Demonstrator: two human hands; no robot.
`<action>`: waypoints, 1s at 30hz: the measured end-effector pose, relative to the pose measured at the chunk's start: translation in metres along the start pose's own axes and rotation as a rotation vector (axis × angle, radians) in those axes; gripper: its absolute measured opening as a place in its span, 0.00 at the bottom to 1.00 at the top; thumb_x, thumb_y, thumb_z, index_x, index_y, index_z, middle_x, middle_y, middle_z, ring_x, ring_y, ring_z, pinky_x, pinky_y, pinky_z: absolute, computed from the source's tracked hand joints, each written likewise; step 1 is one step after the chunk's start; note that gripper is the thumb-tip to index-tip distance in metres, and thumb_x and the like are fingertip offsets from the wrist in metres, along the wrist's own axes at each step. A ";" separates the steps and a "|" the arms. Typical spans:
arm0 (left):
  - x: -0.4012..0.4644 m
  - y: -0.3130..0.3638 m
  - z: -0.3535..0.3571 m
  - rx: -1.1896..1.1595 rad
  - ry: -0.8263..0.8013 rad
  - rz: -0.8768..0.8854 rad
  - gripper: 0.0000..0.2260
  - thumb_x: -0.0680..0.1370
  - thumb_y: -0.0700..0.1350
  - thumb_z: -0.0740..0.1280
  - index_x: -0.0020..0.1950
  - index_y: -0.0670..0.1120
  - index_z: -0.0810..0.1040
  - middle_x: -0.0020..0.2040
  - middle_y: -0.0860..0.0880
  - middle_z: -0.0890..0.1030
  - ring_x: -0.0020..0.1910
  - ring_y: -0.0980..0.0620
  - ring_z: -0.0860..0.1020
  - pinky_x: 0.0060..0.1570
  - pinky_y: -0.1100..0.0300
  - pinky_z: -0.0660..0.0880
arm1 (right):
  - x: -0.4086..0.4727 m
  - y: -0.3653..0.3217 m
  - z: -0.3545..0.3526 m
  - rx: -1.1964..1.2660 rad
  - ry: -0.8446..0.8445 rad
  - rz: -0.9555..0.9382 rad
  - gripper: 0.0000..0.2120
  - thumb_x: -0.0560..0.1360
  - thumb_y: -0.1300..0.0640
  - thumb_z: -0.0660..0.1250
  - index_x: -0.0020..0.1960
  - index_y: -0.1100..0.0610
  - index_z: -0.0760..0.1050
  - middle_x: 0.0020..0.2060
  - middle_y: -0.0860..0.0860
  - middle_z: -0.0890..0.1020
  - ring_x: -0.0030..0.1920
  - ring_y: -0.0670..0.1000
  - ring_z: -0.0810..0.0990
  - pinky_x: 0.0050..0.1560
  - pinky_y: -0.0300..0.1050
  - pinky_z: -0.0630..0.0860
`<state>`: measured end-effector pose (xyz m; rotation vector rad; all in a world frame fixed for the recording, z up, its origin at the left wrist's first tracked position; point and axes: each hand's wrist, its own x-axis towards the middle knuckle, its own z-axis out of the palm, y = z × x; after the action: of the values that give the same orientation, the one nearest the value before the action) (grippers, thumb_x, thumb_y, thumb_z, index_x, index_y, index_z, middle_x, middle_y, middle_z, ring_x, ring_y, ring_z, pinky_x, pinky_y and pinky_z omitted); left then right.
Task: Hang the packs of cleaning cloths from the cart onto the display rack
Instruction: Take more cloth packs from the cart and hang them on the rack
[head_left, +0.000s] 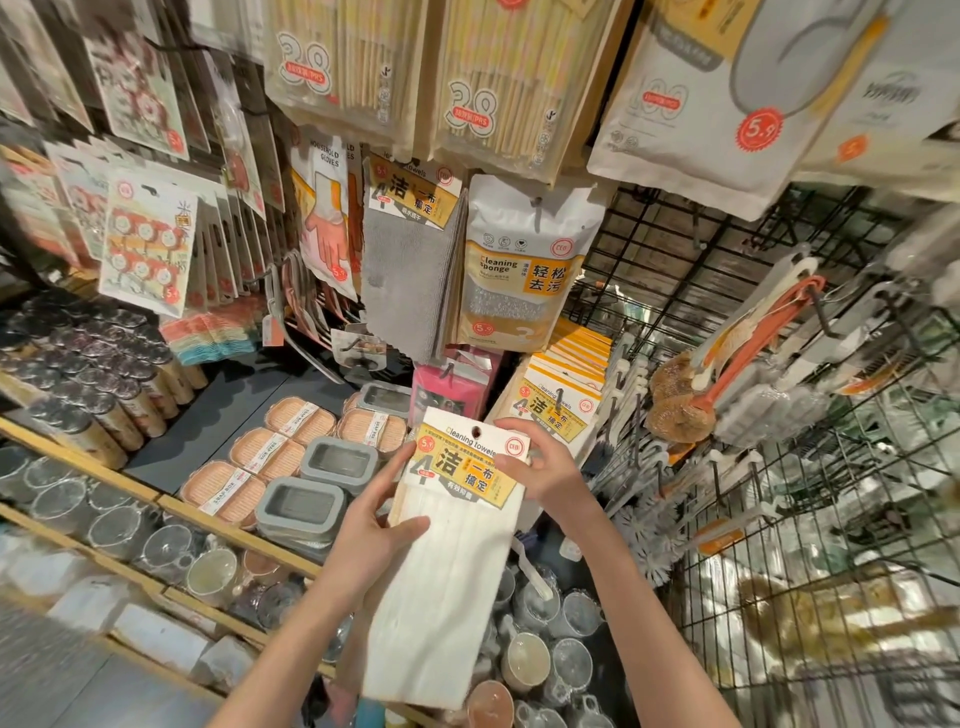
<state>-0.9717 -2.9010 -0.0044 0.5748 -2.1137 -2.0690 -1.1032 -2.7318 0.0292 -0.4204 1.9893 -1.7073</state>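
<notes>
Both hands hold one white cloth pack, left hand fingers clamped on its side, right hand fingers pinching its card header.

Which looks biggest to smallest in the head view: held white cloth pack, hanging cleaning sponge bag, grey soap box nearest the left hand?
1. White cloth pack, gripped by the left hand and right hand; it is nearest the camera, so partly inflated.
2. Cleaning sponge bag.
3. Grey soap box, clearly smallest.
</notes>
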 end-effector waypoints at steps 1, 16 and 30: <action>0.001 0.000 0.002 -0.010 0.007 -0.002 0.35 0.73 0.31 0.70 0.63 0.69 0.67 0.59 0.55 0.78 0.54 0.52 0.78 0.45 0.62 0.78 | 0.000 0.001 -0.002 -0.017 0.027 -0.007 0.14 0.75 0.69 0.65 0.58 0.58 0.74 0.48 0.52 0.81 0.45 0.45 0.82 0.40 0.38 0.78; 0.011 -0.008 0.002 -0.050 0.030 -0.036 0.14 0.76 0.33 0.67 0.56 0.50 0.79 0.53 0.47 0.81 0.43 0.41 0.79 0.39 0.62 0.78 | 0.018 0.027 -0.064 -0.102 0.437 0.016 0.15 0.72 0.69 0.65 0.53 0.53 0.77 0.56 0.57 0.80 0.53 0.56 0.80 0.51 0.51 0.78; 0.021 -0.016 -0.002 -0.040 0.047 -0.073 0.09 0.77 0.34 0.66 0.54 0.46 0.79 0.44 0.49 0.81 0.36 0.58 0.79 0.40 0.60 0.74 | 0.061 0.044 -0.082 -0.277 0.485 0.010 0.13 0.72 0.70 0.67 0.55 0.61 0.78 0.54 0.53 0.78 0.51 0.51 0.77 0.45 0.37 0.77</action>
<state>-0.9877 -2.9104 -0.0237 0.6972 -2.0501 -2.1088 -1.1950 -2.6875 -0.0150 -0.0850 2.5826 -1.6436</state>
